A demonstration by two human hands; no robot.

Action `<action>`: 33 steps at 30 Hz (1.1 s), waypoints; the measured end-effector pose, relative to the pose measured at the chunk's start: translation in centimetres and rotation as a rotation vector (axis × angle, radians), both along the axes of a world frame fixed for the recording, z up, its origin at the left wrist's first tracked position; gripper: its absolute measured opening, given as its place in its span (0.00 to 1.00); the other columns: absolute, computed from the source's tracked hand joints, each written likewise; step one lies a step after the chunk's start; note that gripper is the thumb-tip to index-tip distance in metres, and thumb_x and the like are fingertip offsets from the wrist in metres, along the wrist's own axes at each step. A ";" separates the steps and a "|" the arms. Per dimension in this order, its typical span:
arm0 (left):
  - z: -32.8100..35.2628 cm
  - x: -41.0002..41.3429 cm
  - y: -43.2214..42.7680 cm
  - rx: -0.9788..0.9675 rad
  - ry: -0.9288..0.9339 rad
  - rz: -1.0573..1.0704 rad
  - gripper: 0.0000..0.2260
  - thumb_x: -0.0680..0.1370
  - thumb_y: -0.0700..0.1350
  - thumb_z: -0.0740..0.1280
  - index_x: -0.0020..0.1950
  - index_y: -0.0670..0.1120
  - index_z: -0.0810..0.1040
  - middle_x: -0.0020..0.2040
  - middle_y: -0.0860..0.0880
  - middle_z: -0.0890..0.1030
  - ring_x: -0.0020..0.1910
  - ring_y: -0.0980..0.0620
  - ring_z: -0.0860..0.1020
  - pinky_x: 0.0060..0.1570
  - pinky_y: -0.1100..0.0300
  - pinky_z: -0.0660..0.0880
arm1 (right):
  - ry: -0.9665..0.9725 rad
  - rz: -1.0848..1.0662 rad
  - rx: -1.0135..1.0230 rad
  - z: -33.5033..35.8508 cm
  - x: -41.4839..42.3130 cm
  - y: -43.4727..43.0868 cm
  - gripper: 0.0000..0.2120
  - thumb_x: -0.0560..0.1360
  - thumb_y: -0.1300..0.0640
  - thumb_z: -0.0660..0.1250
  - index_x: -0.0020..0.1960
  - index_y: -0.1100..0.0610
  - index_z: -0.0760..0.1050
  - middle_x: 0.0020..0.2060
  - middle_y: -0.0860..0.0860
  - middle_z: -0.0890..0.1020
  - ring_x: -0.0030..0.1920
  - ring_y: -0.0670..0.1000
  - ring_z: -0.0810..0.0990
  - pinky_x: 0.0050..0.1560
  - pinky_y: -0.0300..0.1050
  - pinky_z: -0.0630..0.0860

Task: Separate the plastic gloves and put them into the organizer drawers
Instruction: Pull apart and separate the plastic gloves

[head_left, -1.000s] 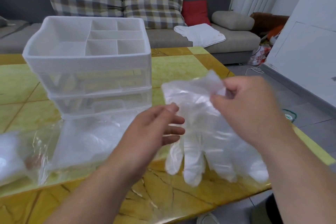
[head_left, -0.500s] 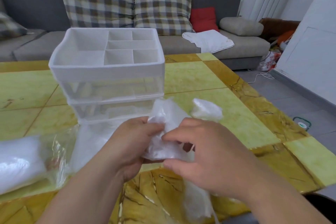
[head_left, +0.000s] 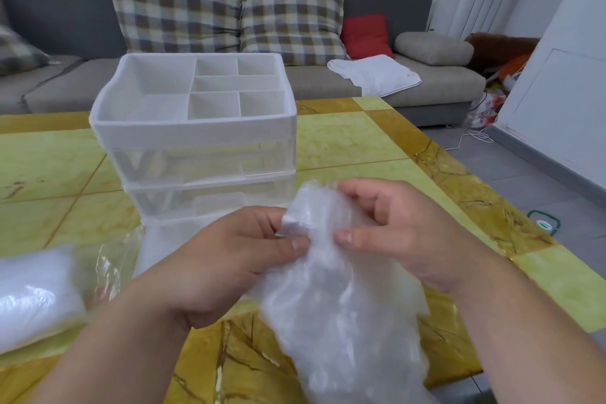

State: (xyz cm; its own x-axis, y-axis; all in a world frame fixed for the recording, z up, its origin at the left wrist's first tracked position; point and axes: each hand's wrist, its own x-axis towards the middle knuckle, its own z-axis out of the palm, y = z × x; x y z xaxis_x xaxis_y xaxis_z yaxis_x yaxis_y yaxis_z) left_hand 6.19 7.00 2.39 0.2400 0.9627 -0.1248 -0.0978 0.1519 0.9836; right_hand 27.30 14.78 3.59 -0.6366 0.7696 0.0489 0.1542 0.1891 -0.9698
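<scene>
A crumpled clear plastic glove (head_left: 341, 298) hangs between both hands in front of the organizer. My left hand (head_left: 229, 256) pinches its upper edge between thumb and fingers. My right hand (head_left: 403, 233) grips the same bunched top from the right, fingers curled round it. The white organizer (head_left: 196, 134) stands on the table behind, its top tray split into several compartments, two clear drawers below it, both closed. A clear bag holding a stack of gloves (head_left: 36, 295) lies at the left edge. More clear plastic (head_left: 160, 239) lies at the organizer's foot.
The table (head_left: 354, 147) has a yellow and amber tiled top; its right edge runs diagonally past my right hand. A grey sofa (head_left: 426, 85) with checked cushions and a white cloth stands behind. A white cable (head_left: 472, 138) lies on the floor at the right.
The glove hung spread out from my right hand a second ago. Both hands have since come together and bunched its top, and the view has moved closer to the organizer.
</scene>
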 end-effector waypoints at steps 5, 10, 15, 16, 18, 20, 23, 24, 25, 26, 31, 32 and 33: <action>0.1 -0.2 -0.3 -0.016 0.140 0.010 0.09 0.78 0.42 0.69 0.56 0.43 0.85 0.54 0.39 0.85 0.55 0.40 0.83 0.55 0.49 0.78 | -0.119 -0.166 0.113 0.0 -0.7 0.2 0.07 0.67 0.61 0.78 0.38 0.51 0.83 0.40 0.54 0.86 0.47 0.57 0.86 0.50 0.60 0.80; 1.0 0.6 -0.8 0.049 0.269 0.080 0.14 0.77 0.57 0.67 0.52 0.50 0.86 0.51 0.49 0.87 0.51 0.51 0.85 0.53 0.57 0.81 | -0.134 -0.198 0.093 0.2 -1.4 -0.2 0.04 0.69 0.65 0.76 0.40 0.58 0.82 0.37 0.57 0.85 0.40 0.62 0.84 0.42 0.61 0.81; 0.2 1.2 -0.4 0.053 0.439 0.209 0.03 0.78 0.41 0.72 0.47 0.45 0.86 0.43 0.44 0.87 0.43 0.42 0.86 0.50 0.39 0.81 | -0.160 -0.236 0.104 0.1 -1.8 -0.1 0.05 0.67 0.61 0.78 0.41 0.58 0.82 0.38 0.56 0.86 0.40 0.59 0.85 0.43 0.59 0.81; 0.1 1.1 -0.3 0.043 0.447 0.229 0.04 0.78 0.40 0.72 0.46 0.44 0.86 0.43 0.43 0.87 0.43 0.41 0.86 0.49 0.40 0.81 | -0.192 -0.222 0.095 0.2 -1.5 0.0 0.06 0.67 0.61 0.78 0.42 0.57 0.83 0.39 0.55 0.86 0.44 0.58 0.86 0.46 0.59 0.81; 0.0 0.6 -0.4 0.032 0.444 0.255 0.04 0.77 0.40 0.72 0.45 0.45 0.87 0.41 0.44 0.87 0.39 0.44 0.85 0.40 0.49 0.81 | -0.269 -0.177 0.062 0.5 -0.6 0.3 0.07 0.68 0.60 0.79 0.44 0.56 0.85 0.39 0.53 0.87 0.44 0.54 0.87 0.47 0.55 0.81; 0.0 0.0 -0.4 0.019 0.430 0.305 0.05 0.77 0.40 0.72 0.42 0.46 0.87 0.36 0.47 0.86 0.31 0.52 0.81 0.30 0.61 0.74 | -0.319 -0.165 0.060 0.9 0.4 0.7 0.06 0.67 0.62 0.79 0.42 0.56 0.85 0.35 0.52 0.86 0.36 0.47 0.83 0.41 0.46 0.78; 0.1 -0.6 -0.4 -0.001 0.424 0.315 0.05 0.76 0.40 0.73 0.41 0.44 0.87 0.35 0.47 0.85 0.31 0.53 0.81 0.29 0.65 0.73 | -0.325 -0.214 0.096 0.9 0.9 1.1 0.05 0.66 0.64 0.79 0.38 0.58 0.84 0.37 0.62 0.84 0.32 0.45 0.78 0.40 0.44 0.72; 0.1 -0.8 -0.4 -0.003 0.437 0.294 0.05 0.76 0.41 0.73 0.41 0.43 0.86 0.36 0.45 0.85 0.33 0.52 0.82 0.31 0.64 0.74 | -0.321 -0.233 0.115 0.8 0.8 1.1 0.06 0.66 0.64 0.79 0.38 0.58 0.83 0.37 0.62 0.83 0.32 0.44 0.78 0.39 0.43 0.72; 0.1 -1.0 -0.4 -0.003 0.460 0.262 0.05 0.77 0.42 0.73 0.42 0.42 0.85 0.37 0.43 0.85 0.35 0.50 0.82 0.34 0.62 0.75 | -0.318 -0.247 0.134 0.7 0.6 1.0 0.06 0.66 0.64 0.79 0.38 0.58 0.83 0.36 0.60 0.84 0.32 0.44 0.77 0.38 0.42 0.71; 0.0 -1.4 -0.4 -0.003 0.485 0.228 0.07 0.77 0.44 0.73 0.43 0.41 0.85 0.39 0.41 0.85 0.37 0.47 0.83 0.38 0.57 0.76 | -0.311 -0.251 0.140 0.6 0.4 0.9 0.06 0.67 0.64 0.79 0.38 0.57 0.83 0.34 0.57 0.84 0.32 0.45 0.77 0.37 0.41 0.72; 0.4 -2.6 -0.8 -0.106 0.497 0.086 0.09 0.81 0.46 0.68 0.51 0.42 0.85 0.48 0.40 0.86 0.50 0.38 0.84 0.56 0.42 0.78 | -0.248 -0.206 0.084 0.7 0.2 1.0 0.06 0.67 0.64 0.79 0.40 0.55 0.85 0.37 0.57 0.85 0.36 0.49 0.80 0.43 0.48 0.75; 0.5 -2.7 -0.9 -0.121 0.484 0.071 0.10 0.82 0.45 0.66 0.51 0.43 0.85 0.48 0.42 0.86 0.50 0.40 0.85 0.59 0.42 0.78 | -0.245 -0.207 0.083 0.7 0.3 1.0 0.06 0.67 0.64 0.79 0.40 0.54 0.85 0.37 0.58 0.85 0.36 0.50 0.79 0.44 0.48 0.75; 0.6 -2.7 -0.9 -0.125 0.467 0.067 0.11 0.82 0.45 0.65 0.51 0.43 0.86 0.48 0.43 0.87 0.50 0.42 0.85 0.60 0.42 0.78 | -0.246 -0.206 0.084 0.7 0.3 1.0 0.07 0.67 0.64 0.79 0.39 0.54 0.85 0.37 0.58 0.85 0.36 0.50 0.79 0.44 0.49 0.74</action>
State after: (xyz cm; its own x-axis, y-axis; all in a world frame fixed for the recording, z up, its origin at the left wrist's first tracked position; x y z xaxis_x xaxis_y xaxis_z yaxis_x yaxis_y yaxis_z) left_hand 3.47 6.08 3.01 0.0688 0.9450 -0.3198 0.3362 0.2799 0.8993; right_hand 27.57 15.81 4.27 -0.4682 0.8834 -0.0187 0.4257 0.2069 -0.8809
